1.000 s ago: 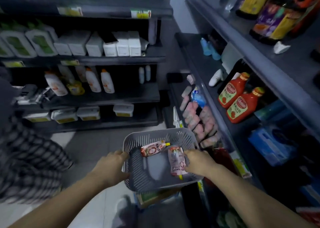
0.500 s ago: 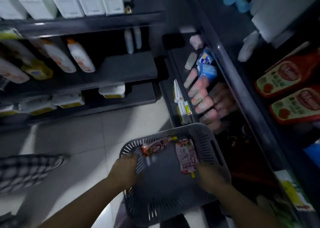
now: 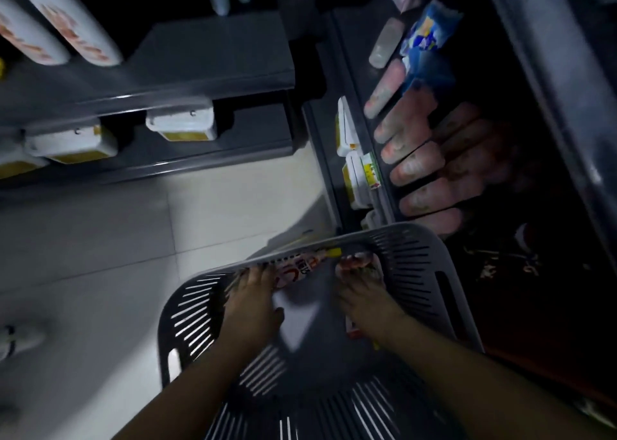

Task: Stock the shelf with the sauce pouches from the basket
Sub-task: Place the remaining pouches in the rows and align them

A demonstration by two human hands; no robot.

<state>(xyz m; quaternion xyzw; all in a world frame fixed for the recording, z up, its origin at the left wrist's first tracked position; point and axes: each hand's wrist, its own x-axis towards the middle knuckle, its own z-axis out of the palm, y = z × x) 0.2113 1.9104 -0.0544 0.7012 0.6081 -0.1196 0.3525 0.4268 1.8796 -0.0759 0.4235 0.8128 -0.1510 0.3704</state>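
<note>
No writing can be read. The sauce pouch (image 3: pixel 298 270) just ahead of the left hand (image 3: pixel 252 309) has a white label with large red characters, too blurred to make out, and a yellow cap pointing towards the right hand (image 3: pixel 364 301). It lies against the far wall of the grey slotted basket (image 3: pixel 414 266).

The left hand is stretched flat inside the basket with its thumb spread out to the side. Its fingertips (image 3: pixel 251 274) are at the near end of that pouch; whether they touch it is unclear.

The right hand lies on top of a second pouch (image 3: pixel 360 266), whose reddish print shows past the fingertips and whose other end shows under the wrist. I cannot tell whether this hand grasps the pouch or only rests on it.

Beyond the right hand and past the basket rim, the dark shelf (image 3: pixel 350 55) holds rows of pink tube-shaped packs (image 3: pixel 412 167). Farther off is a blue packet (image 3: pixel 429 35) with white and yellow print. On the shelf's front edge is a green and yellow price tag (image 3: pixel 370 172), unreadable.

Beyond the left hand, across pale floor tiles (image 3: pixel 133 239), a second rack (image 3: pixel 207 59) holds white boxes (image 3: pixel 182 125) with yellow bases. Above them are white bottles (image 3: pixel 71 22) with smeared orange lettering.
</note>
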